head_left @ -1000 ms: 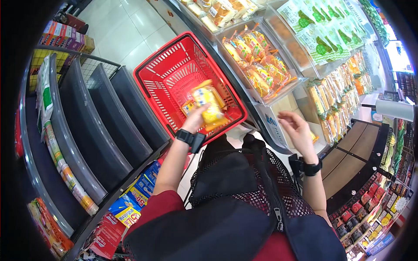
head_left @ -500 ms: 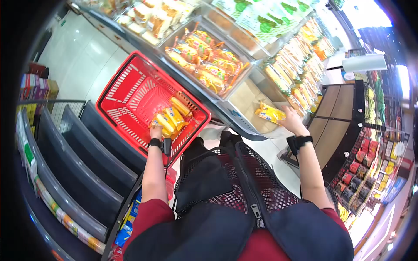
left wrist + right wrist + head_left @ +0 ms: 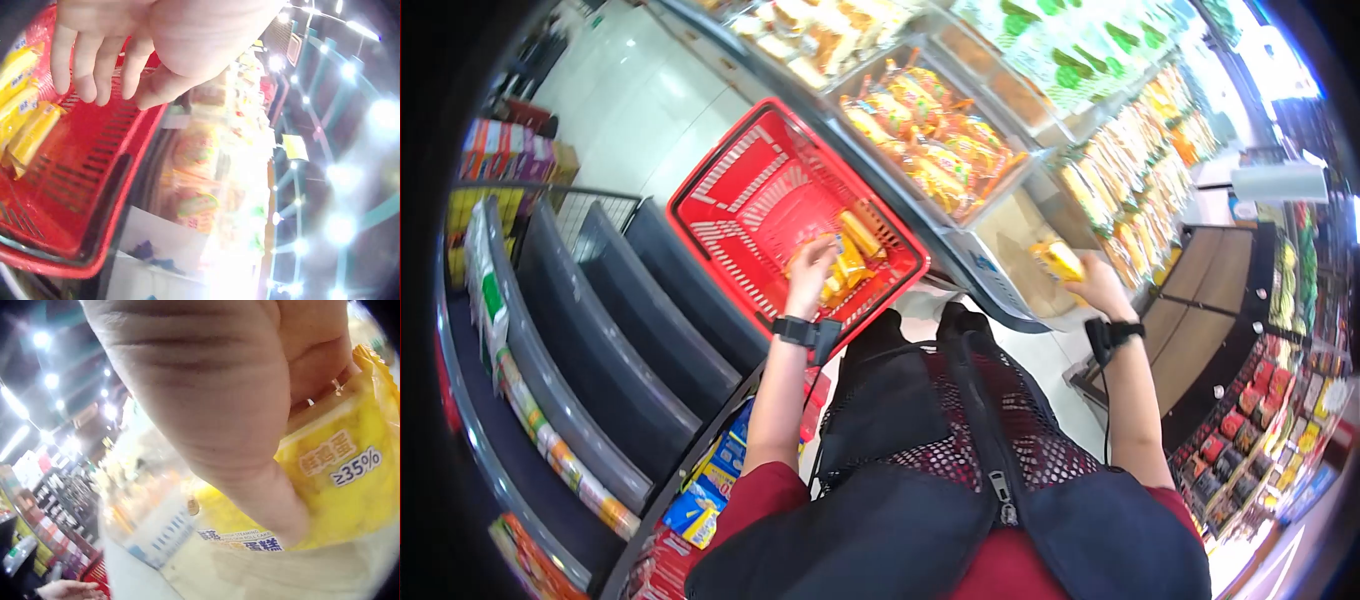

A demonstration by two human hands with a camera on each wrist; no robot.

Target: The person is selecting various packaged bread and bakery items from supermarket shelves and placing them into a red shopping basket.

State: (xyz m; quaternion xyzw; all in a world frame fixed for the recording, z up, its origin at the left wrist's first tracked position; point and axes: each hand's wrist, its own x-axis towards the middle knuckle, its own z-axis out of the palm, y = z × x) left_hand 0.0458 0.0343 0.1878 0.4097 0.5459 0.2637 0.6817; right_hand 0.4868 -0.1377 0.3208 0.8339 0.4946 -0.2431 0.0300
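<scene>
A red basket [image 3: 745, 215] holds several yellow packets [image 3: 852, 268], which lie toward its near right side. Over the basket is my left hand [image 3: 812, 275]; in the left wrist view the same hand [image 3: 150, 50] has its fingers apart and nothing in them, with the yellow packets [image 3: 31, 134] off to one side. My right hand [image 3: 1104, 288] pinches a yellow packet [image 3: 1056, 259] above the tan-bottomed bin [image 3: 1010, 235]. Close up in the right wrist view, the thumb of the right hand [image 3: 231, 406] presses on the front of that packet [image 3: 350, 500].
Bins of orange-wrapped bread [image 3: 930, 135], green-printed bags [image 3: 1090, 45] and wrapped sandwiches [image 3: 1125, 175] stand along the counter beyond the basket. At the left is a rack of dark curved shelves [image 3: 615, 330]. A wooden-topped stand [image 3: 1205, 275] is at the right.
The left hand let go of a packet in the basket and has risen off the packets. The right hand, empty at first, reached into the bin and now lifts a packet.
</scene>
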